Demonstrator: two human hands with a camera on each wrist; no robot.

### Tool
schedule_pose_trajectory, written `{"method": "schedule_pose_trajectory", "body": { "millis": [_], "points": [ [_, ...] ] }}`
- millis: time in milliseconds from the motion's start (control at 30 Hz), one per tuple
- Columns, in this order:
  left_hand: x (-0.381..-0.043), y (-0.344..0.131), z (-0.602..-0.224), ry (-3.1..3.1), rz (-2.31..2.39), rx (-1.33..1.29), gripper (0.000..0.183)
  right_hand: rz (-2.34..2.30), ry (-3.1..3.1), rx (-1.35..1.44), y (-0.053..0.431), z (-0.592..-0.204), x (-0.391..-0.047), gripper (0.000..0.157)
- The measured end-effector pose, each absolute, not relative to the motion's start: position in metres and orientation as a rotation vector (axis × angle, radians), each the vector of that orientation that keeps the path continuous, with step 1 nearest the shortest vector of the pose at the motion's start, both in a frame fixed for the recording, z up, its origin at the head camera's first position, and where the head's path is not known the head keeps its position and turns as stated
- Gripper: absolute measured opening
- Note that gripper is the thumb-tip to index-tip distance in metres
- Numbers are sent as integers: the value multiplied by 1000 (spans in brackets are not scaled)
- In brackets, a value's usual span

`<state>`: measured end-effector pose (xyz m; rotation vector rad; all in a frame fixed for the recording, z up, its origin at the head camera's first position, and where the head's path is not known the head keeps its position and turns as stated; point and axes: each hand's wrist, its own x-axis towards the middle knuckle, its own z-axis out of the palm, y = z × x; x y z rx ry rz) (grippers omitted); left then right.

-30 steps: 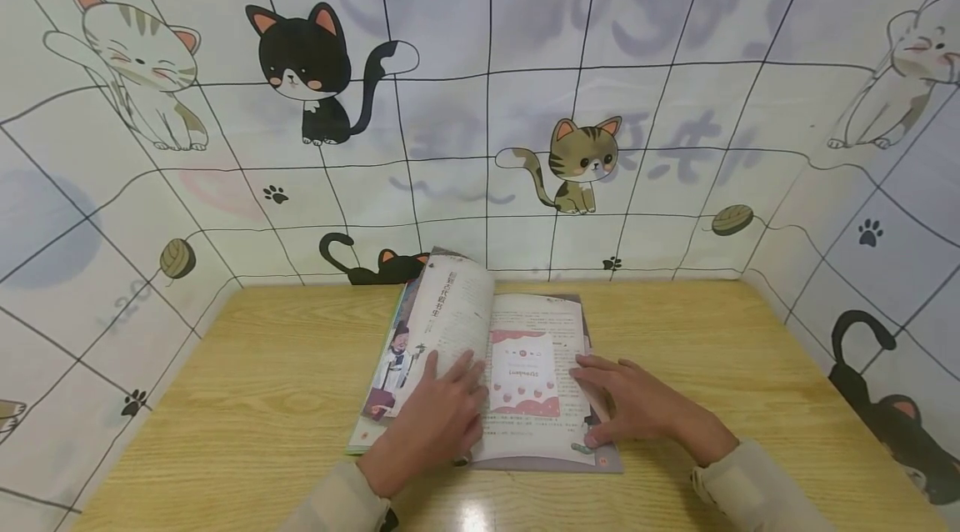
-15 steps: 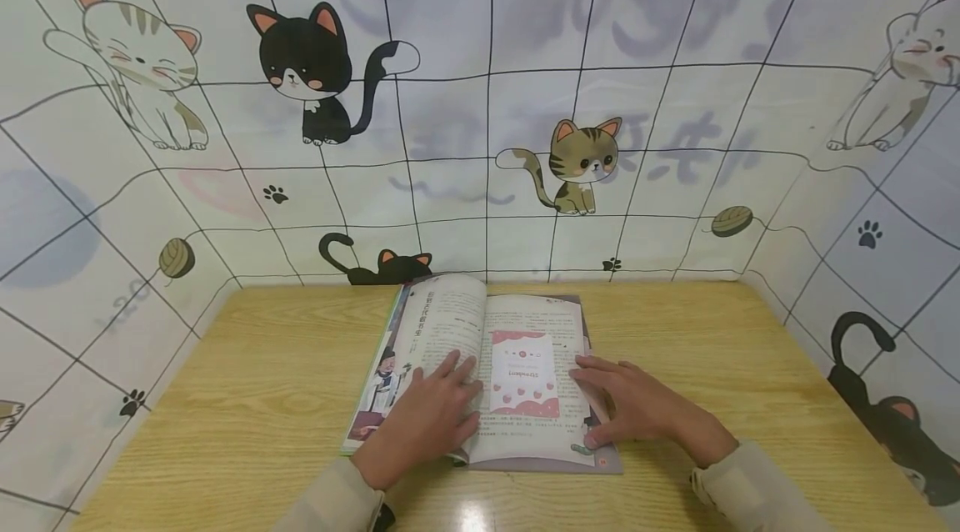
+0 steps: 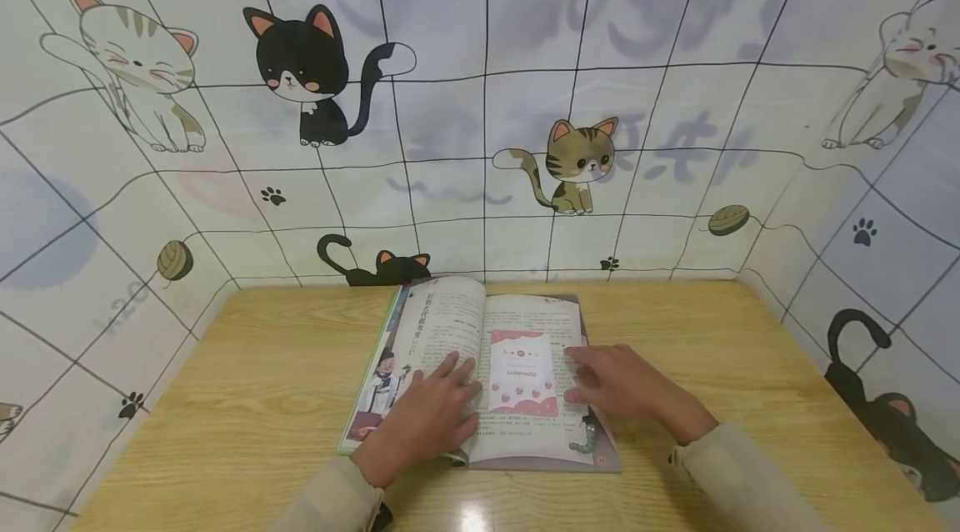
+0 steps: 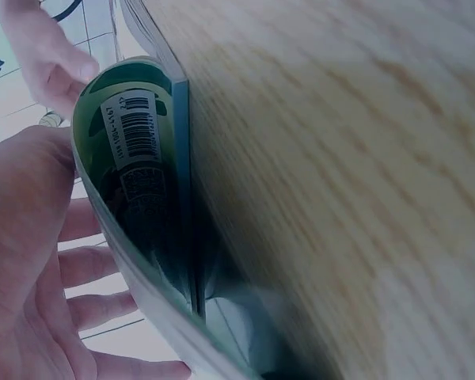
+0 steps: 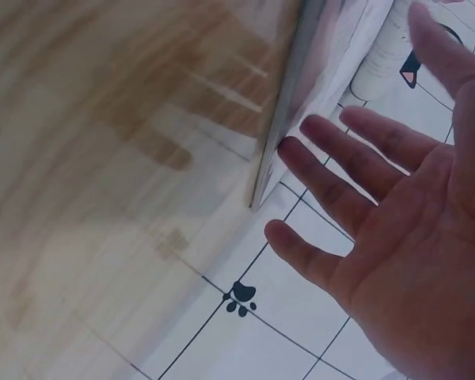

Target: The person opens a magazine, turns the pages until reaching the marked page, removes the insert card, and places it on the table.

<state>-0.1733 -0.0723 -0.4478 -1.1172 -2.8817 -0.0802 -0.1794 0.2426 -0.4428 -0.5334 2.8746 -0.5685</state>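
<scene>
An open book [image 3: 522, 446] with printed text lies in the middle of the table. On its right page sits a white and pink card [image 3: 522, 373] with strawberries along one edge. My left hand [image 3: 427, 418] rests with fingers extended on the left page [image 3: 450, 319], near the spine. In the left wrist view the green back cover [image 4: 95, 111], with a barcode, bows up beneath that hand. My right hand [image 3: 618, 382] is over the right page, its fingertips close to the card's right edge. The right wrist view shows its fingers [image 5: 324, 186] spread and relaxed, beside the book's edge.
The wooden table [image 3: 285, 373] extends to both sides of the book. A wall covering [image 3: 450, 98] printed with cats and grid lines closes off the back and sides. The book's far edge lies near the back wall.
The raised left page has come down to the left under my left hand. My right hand has left the right page's outer edge and moved left, nearer the card.
</scene>
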Motion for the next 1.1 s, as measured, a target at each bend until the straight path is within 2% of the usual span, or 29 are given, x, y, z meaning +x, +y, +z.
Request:
{"method": "schedule_pose_trajectory", "body": {
  "millis": [133,533,900,1100],
  "points": [
    [-174,-73,-449,-2881,-95,-1119,41,-569,2904,-522,232,-443,-190,62],
    [-174,-74,-448,-2884,-135,-1127,40,-602,2887,-533,202,-444,-215,62],
    [-172,-74,-448,-2914,-134,-1122,42,-598,2895,-442,193,-455,-216,69],
    [-172,-74,-447,-2894,-140,-1130,42,-591,2931,-460,192,-456,-217,67]
  ]
}}
